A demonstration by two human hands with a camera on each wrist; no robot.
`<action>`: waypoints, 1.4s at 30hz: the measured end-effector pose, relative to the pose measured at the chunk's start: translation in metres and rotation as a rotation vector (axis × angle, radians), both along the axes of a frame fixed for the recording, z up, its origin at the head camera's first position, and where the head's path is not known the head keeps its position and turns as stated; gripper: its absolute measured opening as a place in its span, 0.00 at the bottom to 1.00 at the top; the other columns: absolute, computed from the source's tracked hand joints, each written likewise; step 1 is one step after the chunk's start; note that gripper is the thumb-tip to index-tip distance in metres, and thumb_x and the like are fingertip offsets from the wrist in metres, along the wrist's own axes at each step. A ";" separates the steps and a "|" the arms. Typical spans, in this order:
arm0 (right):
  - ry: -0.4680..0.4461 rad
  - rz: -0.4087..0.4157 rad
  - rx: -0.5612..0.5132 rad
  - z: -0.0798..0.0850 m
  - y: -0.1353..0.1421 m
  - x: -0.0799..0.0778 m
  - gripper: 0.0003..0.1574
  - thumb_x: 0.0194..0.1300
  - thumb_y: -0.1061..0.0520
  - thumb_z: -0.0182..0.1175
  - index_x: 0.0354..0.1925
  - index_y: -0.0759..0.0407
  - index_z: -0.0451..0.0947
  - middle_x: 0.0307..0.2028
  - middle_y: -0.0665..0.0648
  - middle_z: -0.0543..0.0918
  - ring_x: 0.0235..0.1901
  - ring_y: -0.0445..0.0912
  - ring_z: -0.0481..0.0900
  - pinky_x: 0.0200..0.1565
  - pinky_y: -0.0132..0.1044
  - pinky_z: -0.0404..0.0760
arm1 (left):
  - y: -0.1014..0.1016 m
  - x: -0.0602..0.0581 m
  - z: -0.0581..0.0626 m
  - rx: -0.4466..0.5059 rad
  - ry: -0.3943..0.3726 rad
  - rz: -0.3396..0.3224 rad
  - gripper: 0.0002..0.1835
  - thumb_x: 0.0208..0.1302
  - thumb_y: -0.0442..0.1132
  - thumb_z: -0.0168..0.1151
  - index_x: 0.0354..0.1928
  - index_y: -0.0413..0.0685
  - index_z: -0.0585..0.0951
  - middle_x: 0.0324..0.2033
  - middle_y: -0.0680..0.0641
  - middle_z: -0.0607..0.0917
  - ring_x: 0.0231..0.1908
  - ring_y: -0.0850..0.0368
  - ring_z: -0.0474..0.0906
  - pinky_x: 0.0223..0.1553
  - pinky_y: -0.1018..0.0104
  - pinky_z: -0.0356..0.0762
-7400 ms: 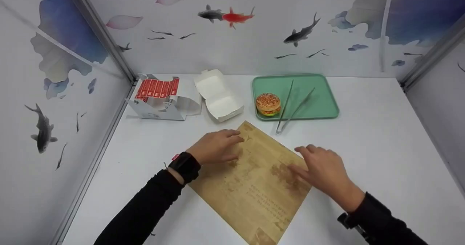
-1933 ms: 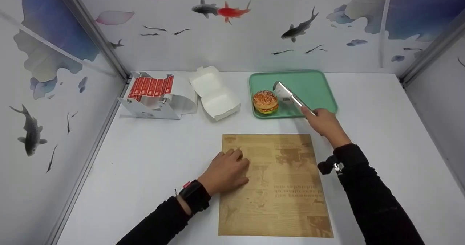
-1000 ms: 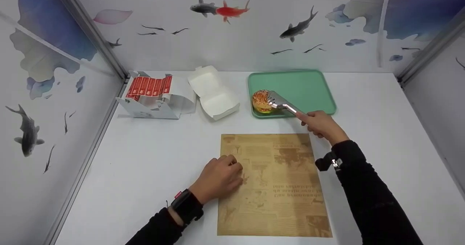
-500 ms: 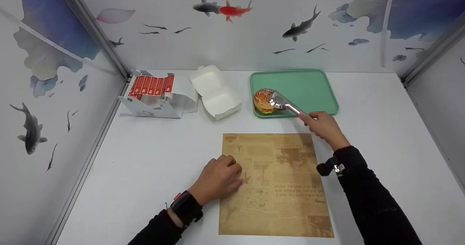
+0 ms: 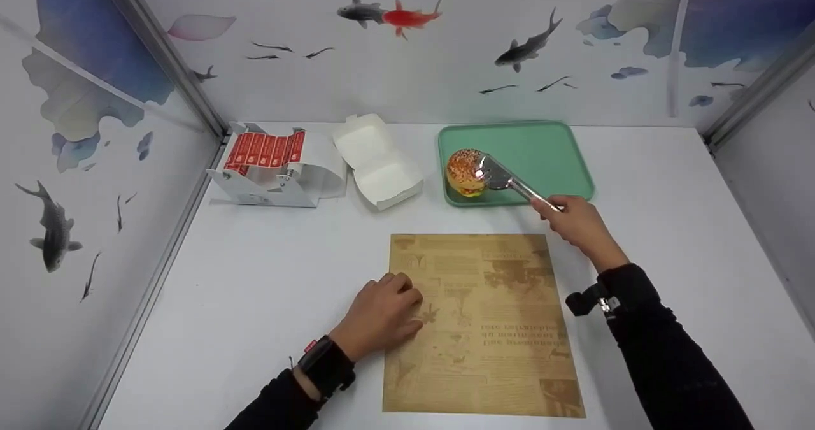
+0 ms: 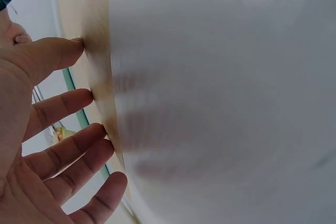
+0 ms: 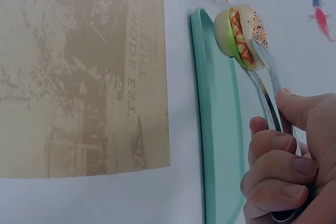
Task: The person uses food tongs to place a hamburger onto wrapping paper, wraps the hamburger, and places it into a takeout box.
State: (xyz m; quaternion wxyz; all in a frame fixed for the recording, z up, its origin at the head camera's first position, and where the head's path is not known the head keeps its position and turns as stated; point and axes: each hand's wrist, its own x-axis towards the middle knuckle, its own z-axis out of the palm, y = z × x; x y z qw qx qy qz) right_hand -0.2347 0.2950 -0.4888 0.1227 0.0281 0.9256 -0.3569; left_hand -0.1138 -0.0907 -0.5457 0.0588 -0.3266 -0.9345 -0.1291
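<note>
My right hand (image 5: 576,221) grips metal tongs (image 5: 522,189) by the handle. The tong ends pinch a sesame-bun hamburger (image 5: 463,170) at the left end of the green tray (image 5: 541,156). In the right wrist view, one tong end lies over the bun top and the other under the base of the hamburger (image 7: 242,38). My left hand (image 5: 382,312) rests its fingertips on the left edge of the brown printed wrapping paper (image 5: 484,366), which lies flat. The left wrist view shows its fingers (image 6: 71,145) spread and touching the paper (image 6: 86,19).
An unfolded white burger box (image 5: 385,178) stands left of the tray. Farther left is a white holder (image 5: 274,194) with red printed packets (image 5: 264,151). Walls with painted fish close off the back and sides of the white table (image 5: 267,277).
The paper has turned from a diamond to square-on. My right hand has picked up the tongs from the tray and closed them on the hamburger, which has just risen slightly. The left hand stays put lately.
</note>
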 end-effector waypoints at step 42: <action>-0.074 0.195 0.031 0.010 0.027 0.147 0.26 0.80 0.38 0.58 0.36 0.58 0.81 0.22 0.47 0.72 0.22 0.39 0.67 0.25 0.33 0.64 | -0.006 0.001 -0.004 0.049 -0.049 -0.010 0.17 0.64 0.53 0.75 0.50 0.55 0.88 0.47 0.52 0.82 0.46 0.55 0.78 0.38 0.60 0.78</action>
